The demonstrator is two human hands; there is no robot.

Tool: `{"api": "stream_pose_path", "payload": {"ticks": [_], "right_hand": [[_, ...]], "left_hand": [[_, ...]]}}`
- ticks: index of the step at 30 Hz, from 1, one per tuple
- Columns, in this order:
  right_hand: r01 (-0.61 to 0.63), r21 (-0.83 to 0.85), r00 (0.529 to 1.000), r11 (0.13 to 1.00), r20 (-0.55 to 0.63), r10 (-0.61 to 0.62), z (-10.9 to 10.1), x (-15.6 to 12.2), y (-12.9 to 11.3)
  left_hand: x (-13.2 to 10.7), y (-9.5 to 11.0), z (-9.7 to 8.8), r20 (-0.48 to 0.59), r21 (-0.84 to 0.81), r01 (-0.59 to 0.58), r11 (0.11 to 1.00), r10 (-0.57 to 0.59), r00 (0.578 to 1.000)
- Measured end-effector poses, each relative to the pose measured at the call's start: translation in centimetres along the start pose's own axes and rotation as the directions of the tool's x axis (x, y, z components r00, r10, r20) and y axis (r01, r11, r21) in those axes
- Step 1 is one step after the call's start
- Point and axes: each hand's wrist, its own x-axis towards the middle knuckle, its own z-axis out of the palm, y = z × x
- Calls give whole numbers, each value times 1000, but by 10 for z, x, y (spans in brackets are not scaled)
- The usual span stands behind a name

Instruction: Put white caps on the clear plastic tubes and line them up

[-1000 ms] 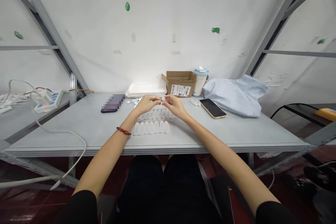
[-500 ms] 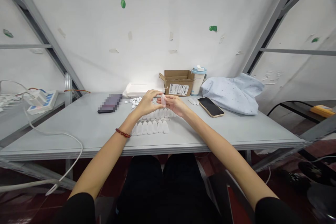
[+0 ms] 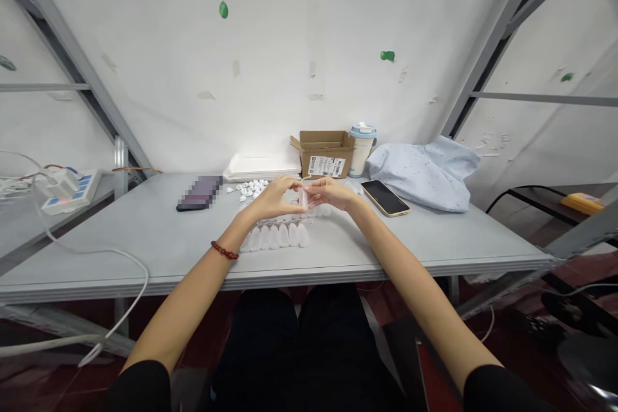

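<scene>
A small translucent white plastic piece (image 3: 303, 199), shaped like a little bottle, stands roughly upright between my hands above the table. My left hand (image 3: 276, 198) pinches it from the left, thumb low and fingers above. From the right, the fingertips of my right hand (image 3: 333, 192) close around its upper part. A thin white strand shows just above the fingers. Below the hands, similar translucent pieces (image 3: 275, 237) lie side by side in a row on the table (image 3: 193, 251). Another row behind them is partly covered by my hands. Small white cap-like parts (image 3: 252, 190) are heaped behind my left hand.
At the back stand an open cardboard box (image 3: 324, 156) and a cup with a blue lid (image 3: 362, 149). A phone (image 3: 385, 197) and a pale blue cloth (image 3: 425, 174) lie on the right. White flat packs (image 3: 263, 167) and a dark blurred item (image 3: 199, 193) are left; a cable (image 3: 111, 250) hangs there.
My hands and the held piece have come slightly lower and nearer. My right fingers have shifted to the top of the piece, and my left thumb sits at its lower part.
</scene>
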Motion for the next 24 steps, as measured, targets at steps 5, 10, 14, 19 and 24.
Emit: {"api": "stream_pose_path", "payload": {"ticks": [5,10,14,19,24], "right_hand": [[-149,-258,964,954,177,199,-12,-13,-9],[-209,-402,893,891,293,342,-10,-22,-15],[-251,-471,818,845,363,446,-10,-22,-12],[-284,-513,759,810,396,517,-10,-16,-7],[-301,-513,756,804,385,529,-6,-14,-6]], "left_hand": [[-1,10,5,131,7,-17,1000,16,991],[-3,19,13,263,11,-26,1000,22,964],[-7,24,18,321,13,-35,999,29,946],[-9,22,23,377,49,-47,998,25,926],[-9,19,26,393,76,-18,997,-14,920]]}}
